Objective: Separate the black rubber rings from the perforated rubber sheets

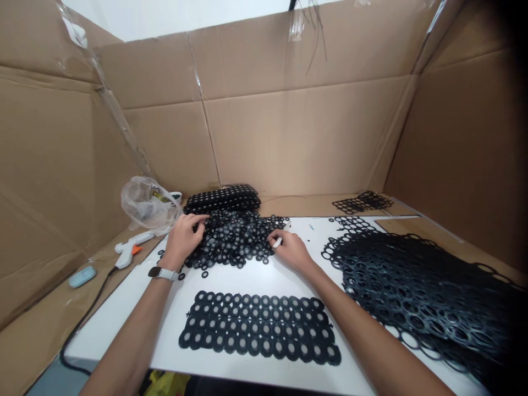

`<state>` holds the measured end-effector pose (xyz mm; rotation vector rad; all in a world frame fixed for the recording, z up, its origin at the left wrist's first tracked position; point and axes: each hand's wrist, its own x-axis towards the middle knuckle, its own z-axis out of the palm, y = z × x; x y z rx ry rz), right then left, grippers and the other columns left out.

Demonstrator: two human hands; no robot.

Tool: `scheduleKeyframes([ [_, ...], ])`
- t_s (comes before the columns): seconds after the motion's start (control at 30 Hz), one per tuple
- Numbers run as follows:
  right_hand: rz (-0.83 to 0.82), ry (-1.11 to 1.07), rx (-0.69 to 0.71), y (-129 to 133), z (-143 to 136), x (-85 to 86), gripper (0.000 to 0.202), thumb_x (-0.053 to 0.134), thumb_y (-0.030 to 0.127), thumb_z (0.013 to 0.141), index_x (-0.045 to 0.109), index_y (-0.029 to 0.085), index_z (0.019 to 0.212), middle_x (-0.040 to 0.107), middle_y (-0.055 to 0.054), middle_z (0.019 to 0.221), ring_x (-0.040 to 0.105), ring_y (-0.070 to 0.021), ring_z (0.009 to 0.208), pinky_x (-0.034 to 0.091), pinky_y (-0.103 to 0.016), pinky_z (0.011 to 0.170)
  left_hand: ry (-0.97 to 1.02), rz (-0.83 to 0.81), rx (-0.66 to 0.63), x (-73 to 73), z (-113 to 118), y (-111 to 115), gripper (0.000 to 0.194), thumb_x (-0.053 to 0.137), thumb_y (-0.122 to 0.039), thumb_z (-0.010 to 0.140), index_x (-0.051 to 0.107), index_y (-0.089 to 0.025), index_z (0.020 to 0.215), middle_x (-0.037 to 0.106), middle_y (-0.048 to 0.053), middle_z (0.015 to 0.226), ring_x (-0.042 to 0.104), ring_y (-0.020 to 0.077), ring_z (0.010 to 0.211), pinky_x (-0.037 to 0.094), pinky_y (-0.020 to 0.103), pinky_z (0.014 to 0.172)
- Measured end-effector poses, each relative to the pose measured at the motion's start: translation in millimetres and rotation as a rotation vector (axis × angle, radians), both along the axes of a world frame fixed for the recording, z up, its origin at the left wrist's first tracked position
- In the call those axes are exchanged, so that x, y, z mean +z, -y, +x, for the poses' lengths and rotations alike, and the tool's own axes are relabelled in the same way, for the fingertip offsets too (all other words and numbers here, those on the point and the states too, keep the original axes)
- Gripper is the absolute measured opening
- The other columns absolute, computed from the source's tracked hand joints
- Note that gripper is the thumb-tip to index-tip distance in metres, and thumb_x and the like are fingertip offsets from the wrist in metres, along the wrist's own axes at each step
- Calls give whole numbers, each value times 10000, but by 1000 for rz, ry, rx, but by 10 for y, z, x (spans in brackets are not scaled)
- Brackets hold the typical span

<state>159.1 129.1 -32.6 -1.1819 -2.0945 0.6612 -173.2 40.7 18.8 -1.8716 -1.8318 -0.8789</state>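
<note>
Cardboard-walled worktop (251, 279) is strewn with small black pieces (235, 242)

Cardboard walls (309, 137) are raised on three sides. A slim white object (278, 242) is pinched in the right grip (292, 250), at the right edge of the piled pieces. At the pile's left edge, the left grip (183, 240) is placed with fingers bent; whether anything is held there cannot be told. Nearer than both grips, rows of pale-centred black discs (254, 330) are laid flat, apart from the pile. Right of the right grip, a heap of black ring lattice (404, 280) is spread. Pieces this small would probably be best picked singly by fingertip, with the white object held clear and the rows left undisturbed by either forearm.
</note>
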Motion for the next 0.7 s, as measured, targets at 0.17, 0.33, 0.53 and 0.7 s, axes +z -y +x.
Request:
scheduleKeyframes([
  [0.17, 8, -7, 6, -5, 1, -19, 256, 600, 143, 877, 799, 263, 985, 798, 11, 1063, 685, -188, 924, 407, -245, 775, 10, -9, 2, 24, -83, 120, 341, 520, -354, 1036, 780, -273, 1241, 797, 40, 1136, 666, 281, 1025, 512, 420, 907],
  [0.33, 10, 8, -4, 0, -2, -5, 244, 594, 171, 905, 802, 255, 1000, 799, -5, 1067, 687, -200, 914, 421, -253, 791, 33, -11, 41, -4, -235, 142, 323, 552, -383, 1014, 785, -257, 1200, 798, 58, 1076, 676, 291, 991, 515, 431, 904],
  [0.53, 11, 13, 3, -8, 0, -4, 229, 603, 160, 883, 794, 249, 972, 797, -4, 1055, 673, -185, 868, 417, -244, 780, 5, -48, 33, -49, -302, 118, 298, 554, -372, 997, 814, -255, 1085, 787, 67, 1103, 672, 288, 1027, 512, 432, 941],
  [0.7, 9, 9, 3, -13, -8, -14, 218, 594, 177, 897, 791, 234, 972, 794, -16, 1029, 671, -178, 849, 422, -251, 792, -5, -92, 11, -44, -282, 119, 265, 607, -382, 959, 827, -267, 1050, 782, 62, 1124, 666, 289, 1058, 503, 436, 975],
])
